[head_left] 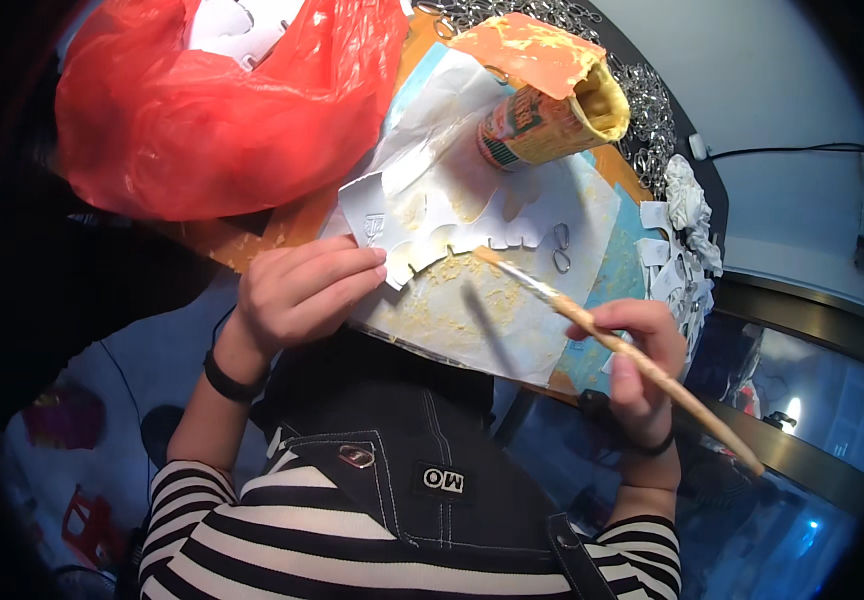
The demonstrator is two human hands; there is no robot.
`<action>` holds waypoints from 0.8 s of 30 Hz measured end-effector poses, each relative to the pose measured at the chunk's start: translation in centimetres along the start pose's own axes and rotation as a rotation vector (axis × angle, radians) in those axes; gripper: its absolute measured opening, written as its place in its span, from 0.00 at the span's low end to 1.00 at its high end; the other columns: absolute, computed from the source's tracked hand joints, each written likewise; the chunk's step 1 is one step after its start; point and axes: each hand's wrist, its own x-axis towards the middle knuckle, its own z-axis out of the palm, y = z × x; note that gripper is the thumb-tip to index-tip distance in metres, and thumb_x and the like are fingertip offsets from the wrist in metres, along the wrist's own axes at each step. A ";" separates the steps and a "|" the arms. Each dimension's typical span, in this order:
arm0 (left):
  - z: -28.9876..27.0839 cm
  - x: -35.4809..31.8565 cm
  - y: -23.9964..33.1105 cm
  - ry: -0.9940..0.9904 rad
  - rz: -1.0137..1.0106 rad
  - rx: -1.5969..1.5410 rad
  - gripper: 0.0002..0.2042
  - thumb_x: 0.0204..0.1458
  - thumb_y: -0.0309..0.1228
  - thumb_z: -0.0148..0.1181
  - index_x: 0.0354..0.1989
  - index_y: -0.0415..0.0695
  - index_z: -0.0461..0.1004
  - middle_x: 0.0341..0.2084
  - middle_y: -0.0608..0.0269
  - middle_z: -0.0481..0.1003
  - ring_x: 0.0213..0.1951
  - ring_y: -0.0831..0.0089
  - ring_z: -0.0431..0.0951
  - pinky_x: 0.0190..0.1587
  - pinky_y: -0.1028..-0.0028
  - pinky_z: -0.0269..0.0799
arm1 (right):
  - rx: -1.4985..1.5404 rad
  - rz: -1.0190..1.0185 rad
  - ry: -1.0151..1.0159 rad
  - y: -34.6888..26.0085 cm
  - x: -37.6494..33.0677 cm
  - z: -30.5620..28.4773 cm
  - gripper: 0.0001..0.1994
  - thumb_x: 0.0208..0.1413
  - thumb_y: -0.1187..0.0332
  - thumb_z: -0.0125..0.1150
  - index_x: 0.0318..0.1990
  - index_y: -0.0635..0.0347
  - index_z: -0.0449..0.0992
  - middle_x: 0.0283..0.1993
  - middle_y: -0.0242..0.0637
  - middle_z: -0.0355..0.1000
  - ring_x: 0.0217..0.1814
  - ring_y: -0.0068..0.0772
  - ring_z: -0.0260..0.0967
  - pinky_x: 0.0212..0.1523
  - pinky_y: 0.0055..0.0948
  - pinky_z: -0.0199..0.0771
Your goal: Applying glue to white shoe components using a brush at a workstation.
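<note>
The right hand (642, 350) pinches a paintbrush (667, 382) by its pale wooden handle, the thumb on the near side and the fingers curled against the far side. The brush runs slantwise: its bristle end points up and to the left, toward the middle of the view, and the handle's butt points down and to the right, beyond the hand. The bristle tip is at the lower notched edge of a white scalloped strip (432, 238); whether it touches cannot be told.

The strip lies left to right over a white paper sheet (512, 350) smeared with yellow, its broader end at the left and its notched edge facing the person. The left hand (307, 285) has its fingers close together over that broader end; the thumb is hidden, so I cannot tell whether it pinches or only presses.

Beyond the strip is a printed can (527, 128), its mouth toward the right of the view and crusted yellow; its contents are hard to make out. An orange flat piece (527, 55) with yellow crust sits against the can's upper side. A red plastic bag (222, 140) at the upper left holds white pieces (237, 30).
</note>
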 end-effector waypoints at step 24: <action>0.1 -0.2 -0.1 0.013 -0.001 0.003 0.09 0.39 0.21 0.62 0.32 0.41 0.80 0.32 0.62 0.80 0.32 0.67 0.81 0.27 0.75 0.76 | -0.126 -0.147 -0.084 2.0 3.0 1.9 0.11 0.45 0.73 0.53 0.38 0.66 0.72 0.31 0.44 0.76 0.30 0.41 0.76 0.35 0.32 0.76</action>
